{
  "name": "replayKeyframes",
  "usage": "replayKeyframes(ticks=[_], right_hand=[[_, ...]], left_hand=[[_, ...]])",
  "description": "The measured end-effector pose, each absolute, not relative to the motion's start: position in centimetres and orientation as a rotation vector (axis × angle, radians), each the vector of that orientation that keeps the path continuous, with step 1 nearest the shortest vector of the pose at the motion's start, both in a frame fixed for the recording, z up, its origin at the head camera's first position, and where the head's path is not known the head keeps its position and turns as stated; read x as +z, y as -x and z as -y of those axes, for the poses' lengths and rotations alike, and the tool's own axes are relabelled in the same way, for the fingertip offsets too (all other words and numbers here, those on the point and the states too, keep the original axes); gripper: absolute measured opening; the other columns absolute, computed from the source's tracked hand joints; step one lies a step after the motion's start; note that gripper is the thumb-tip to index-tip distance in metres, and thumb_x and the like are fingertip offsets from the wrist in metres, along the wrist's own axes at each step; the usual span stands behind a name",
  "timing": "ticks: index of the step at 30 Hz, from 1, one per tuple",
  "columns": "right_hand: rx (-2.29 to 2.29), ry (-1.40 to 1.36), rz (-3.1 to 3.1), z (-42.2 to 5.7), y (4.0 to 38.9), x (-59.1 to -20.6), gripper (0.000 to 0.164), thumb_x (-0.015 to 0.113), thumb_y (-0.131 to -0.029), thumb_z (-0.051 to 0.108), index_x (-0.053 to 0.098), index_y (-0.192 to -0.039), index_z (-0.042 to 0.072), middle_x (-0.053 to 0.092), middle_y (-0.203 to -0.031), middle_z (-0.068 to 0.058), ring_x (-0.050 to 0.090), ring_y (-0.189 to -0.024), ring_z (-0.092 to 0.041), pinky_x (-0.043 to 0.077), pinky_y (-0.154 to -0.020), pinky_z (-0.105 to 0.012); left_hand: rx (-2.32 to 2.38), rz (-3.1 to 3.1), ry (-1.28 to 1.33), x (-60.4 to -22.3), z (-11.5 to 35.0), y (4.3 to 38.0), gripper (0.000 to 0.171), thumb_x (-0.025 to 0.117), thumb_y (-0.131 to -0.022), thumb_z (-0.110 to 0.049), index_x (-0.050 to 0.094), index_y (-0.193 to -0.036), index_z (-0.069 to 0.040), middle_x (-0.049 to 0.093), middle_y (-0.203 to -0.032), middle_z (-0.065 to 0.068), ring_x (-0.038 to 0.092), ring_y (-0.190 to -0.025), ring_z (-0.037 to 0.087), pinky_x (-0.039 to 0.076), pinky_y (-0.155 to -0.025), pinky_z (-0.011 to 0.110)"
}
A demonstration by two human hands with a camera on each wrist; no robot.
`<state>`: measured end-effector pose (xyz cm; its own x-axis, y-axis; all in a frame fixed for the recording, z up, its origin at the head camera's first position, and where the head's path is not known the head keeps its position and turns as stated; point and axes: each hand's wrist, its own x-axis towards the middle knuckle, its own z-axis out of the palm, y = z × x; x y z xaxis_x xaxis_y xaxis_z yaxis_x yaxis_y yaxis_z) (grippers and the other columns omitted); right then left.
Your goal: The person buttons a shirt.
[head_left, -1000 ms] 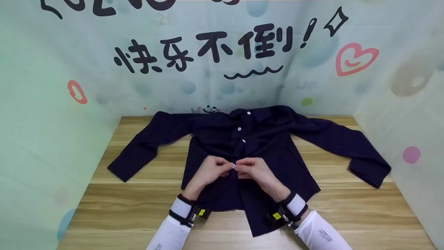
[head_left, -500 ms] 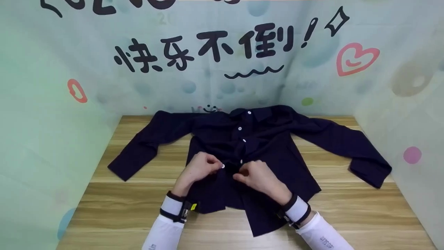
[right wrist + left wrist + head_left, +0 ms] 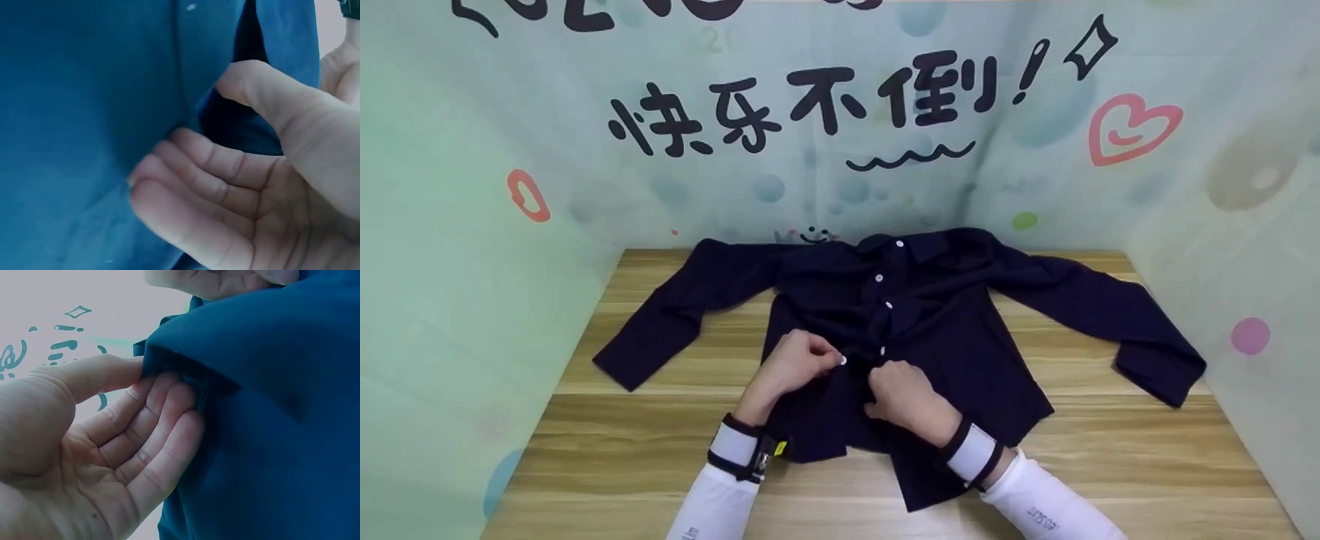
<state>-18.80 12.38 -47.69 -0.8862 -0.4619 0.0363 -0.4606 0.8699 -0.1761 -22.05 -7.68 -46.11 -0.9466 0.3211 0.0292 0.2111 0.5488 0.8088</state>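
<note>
A dark navy button-up shirt [image 3: 960, 352] with white buttons lies spread front up, its collar toward the back wall and its lower front parted. My left hand [image 3: 799, 362] pinches the left front edge beside a white button [image 3: 842, 361]; in the left wrist view the thumb lies on the folded cloth [image 3: 253, 343] and the fingertips go under it. My right hand [image 3: 907, 394] holds the other front edge below another button [image 3: 883, 351]. In the right wrist view its thumb and curled fingers are at the cloth edge [image 3: 208, 109]; the fingertips' exact hold is partly hidden.
The shirt lies on a wood-grain table [image 3: 660, 450]. Its sleeves [image 3: 660, 330] stretch out to both sides. A pale printed cloth wall [image 3: 780, 187] closes off the back and sides. Further white buttons [image 3: 879, 278] run up toward the collar.
Both hands first met at one button in the middle. They parted, the left hand drawing its edge leftward with a button. Since then the right hand has moved slightly down along its edge.
</note>
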Motion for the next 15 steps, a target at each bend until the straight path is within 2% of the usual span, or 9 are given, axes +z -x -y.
replayKeyframes(ticks=[8, 15], right_hand=[[0.005, 0.850, -3.096, -11.1, 18.3, -47.7, 0.021, 0.082, -0.072, 0.008, 0.062, -0.065, 0.003, 0.064, -0.066, -0.014, 0.067, -0.062, -0.032, 0.056, -0.052, -0.043], [0.047, 0.850, -3.156, -11.2, 18.0, -48.1, 0.021, 0.080, -0.072, 0.008, 0.062, -0.065, 0.004, 0.063, -0.066, -0.014, 0.067, -0.061, -0.031, 0.056, -0.051, -0.041]], left_hand=[[1.364, -2.661, -0.466, -46.2, 7.9, 21.9, 0.010, 0.074, -0.088, -0.015, 0.081, -0.083, -0.008, 0.068, -0.071, -0.006, 0.058, -0.064, 0.005, 0.046, -0.064, 0.022], [1.364, -2.659, -0.466, -46.4, 8.2, 22.1, 0.011, 0.073, -0.089, -0.013, 0.080, -0.084, -0.007, 0.067, -0.070, -0.005, 0.058, -0.062, 0.005, 0.046, -0.061, 0.022]])
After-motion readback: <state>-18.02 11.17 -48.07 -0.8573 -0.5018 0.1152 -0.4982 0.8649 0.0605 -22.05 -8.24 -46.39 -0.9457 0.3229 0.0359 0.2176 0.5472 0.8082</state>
